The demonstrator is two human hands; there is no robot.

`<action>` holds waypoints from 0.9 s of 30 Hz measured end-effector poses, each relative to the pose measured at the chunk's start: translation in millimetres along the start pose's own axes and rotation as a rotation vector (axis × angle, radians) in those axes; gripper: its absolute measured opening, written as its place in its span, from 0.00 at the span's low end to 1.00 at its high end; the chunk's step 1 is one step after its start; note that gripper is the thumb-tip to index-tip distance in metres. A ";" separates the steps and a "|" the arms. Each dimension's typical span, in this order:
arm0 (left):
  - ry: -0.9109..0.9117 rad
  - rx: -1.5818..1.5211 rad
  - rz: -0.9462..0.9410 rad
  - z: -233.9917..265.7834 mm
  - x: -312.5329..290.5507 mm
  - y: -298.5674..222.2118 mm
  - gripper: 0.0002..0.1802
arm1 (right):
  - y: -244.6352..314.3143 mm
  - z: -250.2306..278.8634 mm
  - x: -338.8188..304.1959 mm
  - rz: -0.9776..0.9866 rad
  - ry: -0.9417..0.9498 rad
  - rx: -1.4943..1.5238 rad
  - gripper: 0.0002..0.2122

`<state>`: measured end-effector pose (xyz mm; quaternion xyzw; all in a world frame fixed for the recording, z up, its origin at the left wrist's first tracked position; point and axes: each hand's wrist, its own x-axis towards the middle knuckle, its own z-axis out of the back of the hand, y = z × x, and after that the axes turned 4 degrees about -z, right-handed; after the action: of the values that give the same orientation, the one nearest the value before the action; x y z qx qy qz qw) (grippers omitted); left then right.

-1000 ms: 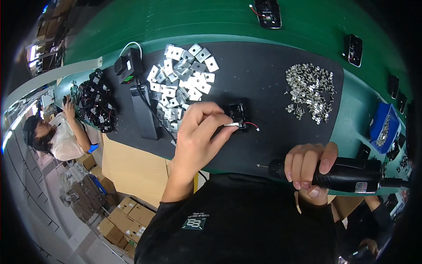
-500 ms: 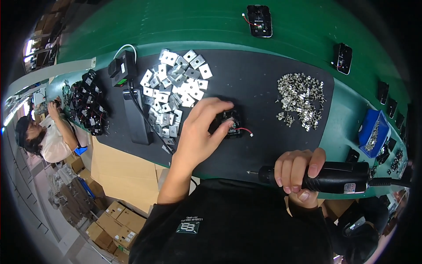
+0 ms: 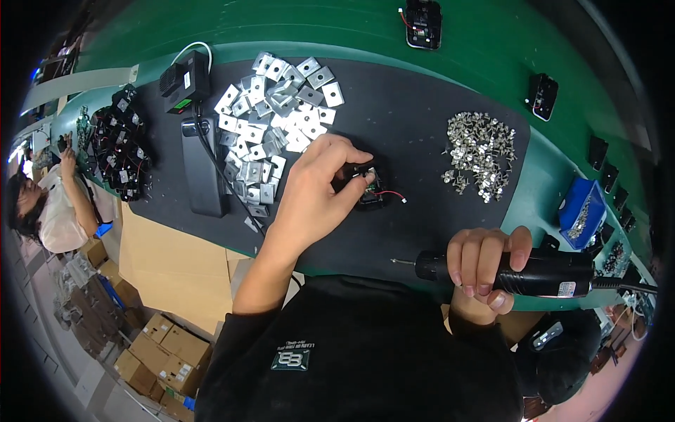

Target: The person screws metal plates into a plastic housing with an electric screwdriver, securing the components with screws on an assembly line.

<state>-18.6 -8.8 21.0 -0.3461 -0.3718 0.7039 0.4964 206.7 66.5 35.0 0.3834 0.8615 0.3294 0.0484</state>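
My left hand is bent over a small black plastic housing lying on the black mat. Its thumb and forefinger pinch at the housing's upper part, where a bit of bare metal and green board shows; the other fingers hide the left side. A red wire with a white plug trails from the housing to the right. In my right hand is a black electric screwdriver, the fingers wrapped round its body. It lies level above the mat's near edge, its bit pointing left, apart from the housing.
Square metal plates with holes are heaped left of centre, screws to the right. Further left are a black power unit and a pile of black parts. A blue bin stands far right. Housings sit on the green surface beyond. Another person works at left.
The view has shifted slightly, so the bench things sit a little higher and some further left. My left hand stays at the housing; my right hand still holds the screwdriver.
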 end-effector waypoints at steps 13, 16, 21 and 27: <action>-0.053 0.273 -0.394 -17.3 -11.7 13.4 0.45 | 21.1 -13.2 30.3 0.183 -0.067 -0.152 0.24; -0.063 0.304 -0.383 -18.8 -7.0 11.4 0.42 | 14.7 -23.9 45.3 0.166 -0.062 -0.209 0.21; -0.099 0.293 -0.363 -20.5 -5.0 12.5 0.42 | -0.4 -22.6 57.8 0.154 -0.059 -0.318 0.21; -0.107 0.282 -0.397 -20.7 -2.8 16.0 0.41 | -6.6 -18.8 61.4 0.136 -0.073 -0.353 0.20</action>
<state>-7.2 -11.4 -2.5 -0.1558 -0.3564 0.6551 0.6478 153.2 95.8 56.1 0.4378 0.7602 0.4638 0.1240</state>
